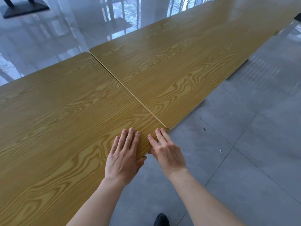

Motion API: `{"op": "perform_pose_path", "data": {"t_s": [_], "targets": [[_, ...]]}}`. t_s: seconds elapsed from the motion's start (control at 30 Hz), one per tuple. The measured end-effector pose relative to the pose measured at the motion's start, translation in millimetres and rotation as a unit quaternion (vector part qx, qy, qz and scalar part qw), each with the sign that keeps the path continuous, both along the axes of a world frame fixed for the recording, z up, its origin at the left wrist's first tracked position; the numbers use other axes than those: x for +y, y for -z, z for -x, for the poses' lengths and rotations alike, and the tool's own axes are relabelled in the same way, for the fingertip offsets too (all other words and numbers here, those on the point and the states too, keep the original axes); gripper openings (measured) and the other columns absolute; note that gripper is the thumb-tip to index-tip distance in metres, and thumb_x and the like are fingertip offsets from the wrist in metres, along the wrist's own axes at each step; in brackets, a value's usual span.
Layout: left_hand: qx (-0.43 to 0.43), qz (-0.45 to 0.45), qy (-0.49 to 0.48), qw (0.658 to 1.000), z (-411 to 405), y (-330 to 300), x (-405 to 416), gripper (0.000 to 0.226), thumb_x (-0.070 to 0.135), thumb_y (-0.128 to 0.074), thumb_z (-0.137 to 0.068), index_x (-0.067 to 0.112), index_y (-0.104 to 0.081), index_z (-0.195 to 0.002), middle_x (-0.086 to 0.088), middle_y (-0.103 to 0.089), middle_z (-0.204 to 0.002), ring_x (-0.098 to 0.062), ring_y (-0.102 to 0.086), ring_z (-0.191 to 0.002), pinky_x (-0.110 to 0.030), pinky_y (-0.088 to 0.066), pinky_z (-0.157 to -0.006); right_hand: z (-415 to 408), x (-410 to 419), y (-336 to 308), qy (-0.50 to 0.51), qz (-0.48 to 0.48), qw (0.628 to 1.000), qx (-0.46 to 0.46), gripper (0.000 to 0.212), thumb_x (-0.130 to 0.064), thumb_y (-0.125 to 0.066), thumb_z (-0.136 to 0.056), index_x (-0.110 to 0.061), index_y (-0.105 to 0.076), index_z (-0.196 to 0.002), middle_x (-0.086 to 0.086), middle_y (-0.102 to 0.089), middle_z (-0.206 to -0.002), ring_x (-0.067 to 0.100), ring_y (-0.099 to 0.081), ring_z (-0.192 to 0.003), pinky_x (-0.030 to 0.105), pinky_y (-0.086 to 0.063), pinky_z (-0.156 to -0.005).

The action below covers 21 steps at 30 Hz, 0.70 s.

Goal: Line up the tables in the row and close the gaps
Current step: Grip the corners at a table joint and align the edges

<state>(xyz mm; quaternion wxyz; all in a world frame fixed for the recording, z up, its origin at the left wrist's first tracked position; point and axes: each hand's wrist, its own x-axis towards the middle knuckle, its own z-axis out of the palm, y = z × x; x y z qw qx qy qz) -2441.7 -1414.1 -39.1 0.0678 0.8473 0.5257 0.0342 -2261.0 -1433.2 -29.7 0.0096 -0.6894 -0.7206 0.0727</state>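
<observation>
At the near corner of the near desk: both hands rest flat on the wood, right by the seam.
Near desk [57,128]: the big wood-look top on the left side of the view. Its right end touches the next desk.
Next desk [171,66]: it runs away up and to the right. More desk tops seem to follow it in the row, but the far joins are too faint to tell.
Seam [123,85]: a thin dark line between the two tops. The gap looks almost closed all the way along.
Step at the corner: the next desk sticks out a little past the near desk at the near edge, and at the far edge its corner also sits a bit further out. So the two are not quite in line, I think.
Left hand [123,155]: open and flat, fingers spread on top, thumb tucked under the near edge. It grips nothing else.
Right hand [166,152]: open too, fingertips on the very corner of the near desk, thumb under the edge, palm hanging off over the floor.
Floor [244,144]: grey tiles, and shiny further away. A dark shoe [161,220] shows at the bottom.
How to do it well: push slow and level with both hands, so the near edges meet in one straight line. Keep fingers out of the seam. Watch the corner, and stop when the step is gone.
</observation>
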Motion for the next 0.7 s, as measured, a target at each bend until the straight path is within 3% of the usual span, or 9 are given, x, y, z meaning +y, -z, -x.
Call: {"op": "perform_pose_path", "data": {"t_s": [0.17,0.4,0.57,0.63,0.7], "targets": [[0.004,0.009,-0.004,1.000,-1.3,-4.4,-1.0,0.086,0.062,-0.042,-0.089,0.014,-0.026,-0.159,-0.009,-0.022,-0.166,-0.028,-0.013,-0.155,-0.046,-0.017,-0.120,2.0,-1.8,-2.3,0.002,-0.009,1.000,0.002,0.075,-0.016,-0.098,-0.060,-0.019,-0.069,-0.129,0.017,-0.065,-0.134,0.031,-0.059,-0.129,0.033,-0.058,-0.088],[0.003,0.049,-0.005,0.999,3.7,-17.7,-5.9,0.105,0.059,-0.073,-0.070,0.011,-0.035,-0.155,-0.008,-0.033,-0.163,-0.027,-0.025,-0.151,-0.041,-0.016,-0.117,15.3,-6.5,-23.7,0.016,0.030,0.999,0.007,0.083,-0.035,-0.101,-0.051,-0.021,-0.071,-0.127,0.018,-0.067,-0.130,0.035,-0.061,-0.126,0.040,-0.059,-0.090],[0.001,0.059,-0.008,0.998,29.2,-25.9,-9.8,0.109,0.070,-0.064,-0.063,0.012,-0.040,-0.152,-0.005,-0.040,-0.159,-0.026,-0.034,-0.148,-0.041,-0.020,-0.115,19.7,-6.6,-33.4,0.001,0.042,0.999,0.006,0.098,-0.041,-0.103,-0.039,-0.023,-0.069,-0.129,0.018,-0.067,-0.130,0.033,-0.061,-0.126,0.042,-0.054,-0.096],[-0.004,0.066,-0.018,0.998,39.6,-33.8,-11.5,0.108,0.073,-0.059,-0.062,0.012,-0.044,-0.150,-0.004,-0.045,-0.156,-0.025,-0.038,-0.145,-0.041,-0.023,-0.113,22.8,-6.3,-46.7,-0.003,0.054,0.999,0.004,0.100,-0.044,-0.099,-0.049,-0.025,-0.060,-0.140,0.019,-0.061,-0.140,0.033,-0.053,-0.136,0.043,-0.050,-0.104],[-0.015,0.078,-0.030,0.996,50.8,-43.4,-11.7,0.108,0.075,-0.057,-0.059,0.013,-0.049,-0.147,-0.002,-0.049,-0.153,-0.023,-0.038,-0.144,-0.039,-0.022,-0.113,27.1,-6.1,-60.6,-0.022,0.067,0.997,-0.003,0.094,-0.043,-0.081,-0.081,-0.029,-0.030,-0.158,0.018,-0.032,-0.163,0.032,-0.022,-0.154,0.043,-0.026,-0.122]]}}
